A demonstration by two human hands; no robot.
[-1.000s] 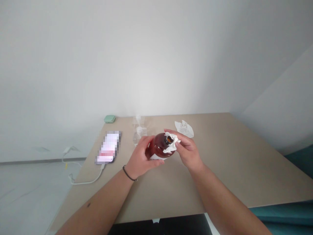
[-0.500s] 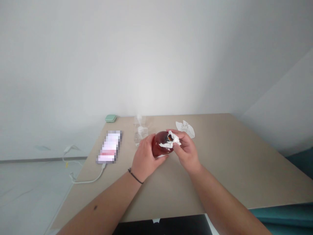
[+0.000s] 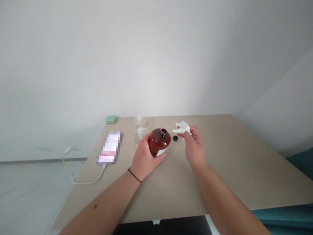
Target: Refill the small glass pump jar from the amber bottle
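Note:
My left hand [image 3: 145, 155] is wrapped round a reddish-brown bottle [image 3: 158, 139], tilted slightly, its uncapped mouth facing up and a bit to the right. Part of a white label shows low on its near side. To the right of the bottle, my right hand [image 3: 195, 147] pinches a crumpled white tissue [image 3: 182, 128] between thumb and fingers, apart from the bottle. A small black cap [image 3: 175, 138] lies on the table between the bottle and my right hand. The second tissue seen earlier cannot be told apart behind my right hand.
Behind my left hand stand clear plastic items [image 3: 141, 132]. A phone [image 3: 110, 147] with a white charging cable [image 3: 91, 182] lies on the left of the table [image 3: 234, 169]. A small green case [image 3: 111, 119] sits at the far left corner, near the wall.
My right hand has drawn the tissue away from the bottle's mouth, rightward and farther back. The bottle's mouth and the black cap have come into view. My left hand keeps its hold.

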